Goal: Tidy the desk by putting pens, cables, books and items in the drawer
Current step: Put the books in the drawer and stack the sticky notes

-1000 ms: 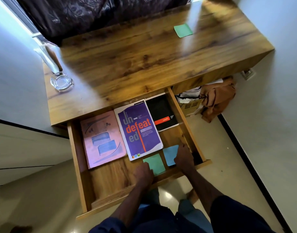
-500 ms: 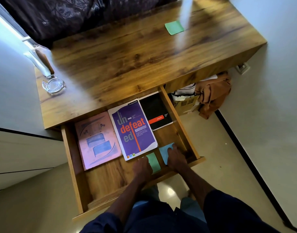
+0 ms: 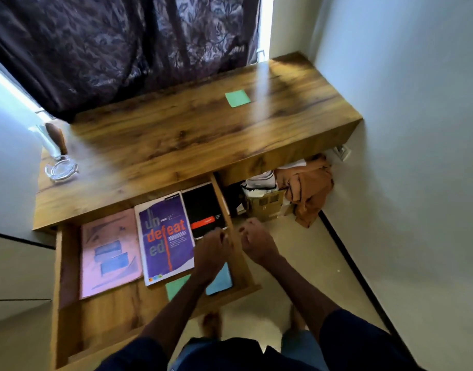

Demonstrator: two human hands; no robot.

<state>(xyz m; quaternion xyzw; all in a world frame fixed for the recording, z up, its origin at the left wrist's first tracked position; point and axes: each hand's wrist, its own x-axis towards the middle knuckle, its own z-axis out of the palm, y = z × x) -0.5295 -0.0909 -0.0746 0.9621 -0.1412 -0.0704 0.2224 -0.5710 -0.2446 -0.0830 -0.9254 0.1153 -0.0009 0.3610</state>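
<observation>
The left hand (image 3: 214,247) and right hand (image 3: 256,242) are held clenched, empty, over the open drawer's (image 3: 117,311) right edge. Books (image 3: 165,236) and two notes (image 3: 220,281) are laid inside; a green note (image 3: 237,98) is seen on the table (image 3: 176,135).

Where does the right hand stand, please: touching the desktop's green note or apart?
Apart: the head view shows bare desktop between the right hand and the green note.

Both the left hand (image 3: 212,247) and the right hand (image 3: 254,242) are motion-blurred; whether anything is held cannot be told. The blue note (image 3: 223,279) and green note (image 3: 175,287) are partly hidden by the left forearm (image 3: 182,303). Small print on the black notebook (image 3: 203,207) is illegible.
</observation>
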